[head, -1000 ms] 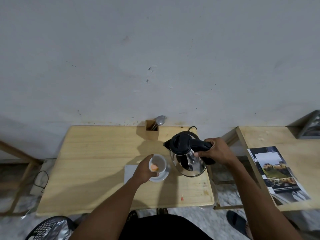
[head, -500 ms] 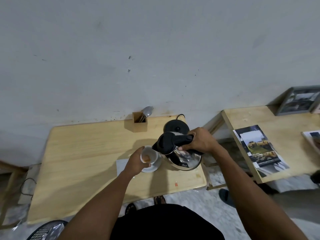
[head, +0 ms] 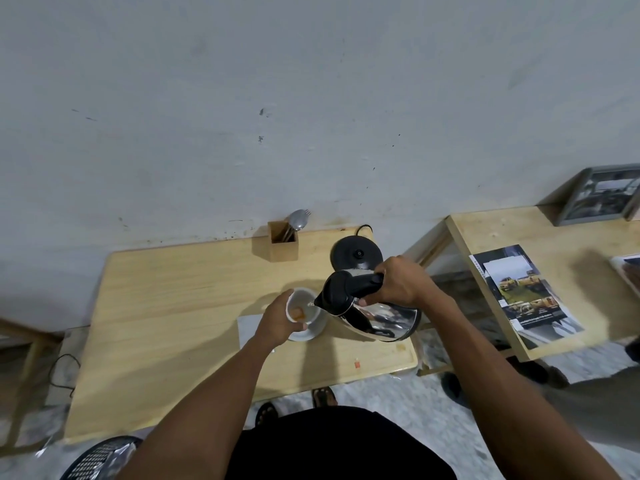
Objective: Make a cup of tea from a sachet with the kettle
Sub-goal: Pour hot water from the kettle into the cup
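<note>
A white cup stands on a white saucer on the wooden table. Orange liquid or a sachet shows at the cup's bottom. My left hand wraps the cup's near side. My right hand grips the black handle of the steel kettle, which is tilted left with its spout over the cup's rim. Water appears to fall from the spout into the cup. The kettle's black base sits bare behind it.
A wooden holder with spoons stands against the wall. A white napkin lies under my left wrist. A small orange scrap lies near the table's front edge. A second table at right holds magazines and a framed picture.
The kettle has been lifted off its base, carried left and tilted so its spout is over the cup. My left hand has stayed on the cup.
</note>
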